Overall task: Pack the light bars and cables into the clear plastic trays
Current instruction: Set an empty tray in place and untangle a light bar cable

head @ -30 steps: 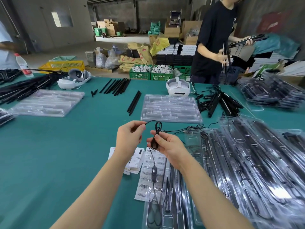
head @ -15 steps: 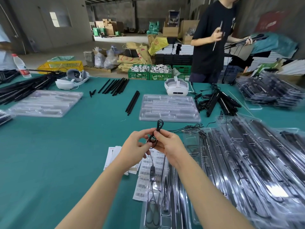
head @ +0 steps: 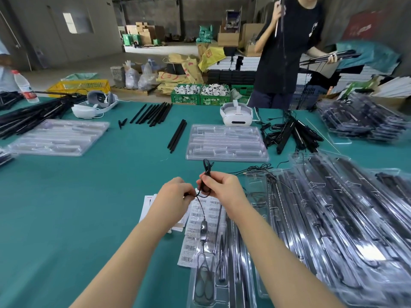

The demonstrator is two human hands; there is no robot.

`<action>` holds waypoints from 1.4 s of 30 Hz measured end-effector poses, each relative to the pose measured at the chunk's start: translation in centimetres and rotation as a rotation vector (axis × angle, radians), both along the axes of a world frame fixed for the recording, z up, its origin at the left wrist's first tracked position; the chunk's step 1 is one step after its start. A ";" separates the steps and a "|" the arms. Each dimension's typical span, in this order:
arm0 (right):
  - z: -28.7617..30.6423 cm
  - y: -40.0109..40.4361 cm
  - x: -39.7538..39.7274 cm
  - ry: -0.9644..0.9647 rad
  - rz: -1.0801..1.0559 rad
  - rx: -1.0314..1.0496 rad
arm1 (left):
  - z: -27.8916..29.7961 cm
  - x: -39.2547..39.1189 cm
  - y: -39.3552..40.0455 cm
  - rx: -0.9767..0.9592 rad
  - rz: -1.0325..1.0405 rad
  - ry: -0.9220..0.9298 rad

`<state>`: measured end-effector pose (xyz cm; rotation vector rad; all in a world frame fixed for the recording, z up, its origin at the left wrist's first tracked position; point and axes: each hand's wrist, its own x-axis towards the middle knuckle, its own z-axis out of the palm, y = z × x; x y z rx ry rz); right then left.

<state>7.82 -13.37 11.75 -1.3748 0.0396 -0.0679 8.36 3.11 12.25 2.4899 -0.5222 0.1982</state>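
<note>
Black cable (head: 205,174) bunched into a small coil above the table's near middle — pinched by right hand (head: 223,190), its loose tail pinched by left hand (head: 175,196). Inline switch (head: 203,228) dangling into the open tray (head: 231,263) below, bars already seated. Filled trays (head: 333,218) stacked toward the right edge; empty trays (head: 226,142) and loose bars (head: 176,136) further back — plenty left, judging by these.

Grey concrete walls (head: 44,30), bright window (head: 70,22), concrete floor (head: 155,50), green table (head: 66,207)
</note>
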 end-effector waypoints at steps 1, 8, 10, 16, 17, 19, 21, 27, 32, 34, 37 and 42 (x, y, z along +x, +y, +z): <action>0.1 0.1 0.0 -0.001 0.007 -0.041 | 0.2 0.1 -0.1 0.023 -0.013 -0.028; 0.0 -0.1 -0.5 0.011 0.059 -0.047 | 1.1 0.1 -0.1 -0.768 -0.001 0.297; -0.3 0.0 -0.6 0.005 0.083 -0.065 | 1.0 0.3 -0.1 -0.945 -0.020 0.374; -0.8 0.6 -0.9 -0.034 0.134 -0.114 | 0.6 0.9 -0.3 -1.159 -0.068 0.516; -0.9 0.7 -0.9 -0.041 0.144 -0.117 | 0.6 1.0 -0.3 -1.145 -0.070 0.522; -1.1 0.6 -1.0 -0.053 0.153 -0.122 | 0.5 1.2 -0.3 -1.136 -0.063 0.526; -1.2 0.6 -1.0 -0.061 0.150 -0.134 | 0.4 1.3 -0.4 -1.156 -0.042 0.524; -0.6 0.4 -0.6 -0.050 0.171 -0.247 | 0.6 1.5 0.3 -0.956 -0.205 0.602; 0.2 0.1 -0.3 -0.066 0.236 -0.412 | 1.5 2.3 1.6 -0.838 -0.201 0.585; 0.3 0.2 0.2 -0.057 0.239 -0.493 | 1.8 2.6 1.8 -0.798 -0.179 0.547; 0.5 0.4 1.3 -0.047 0.245 -0.591 | 2.2 3.2 1.8 -0.770 -0.150 0.499; 1.9 0.9 2.8 0.093 0.355 -0.482 | 2.1 3.8 1.7 -0.933 -0.108 0.391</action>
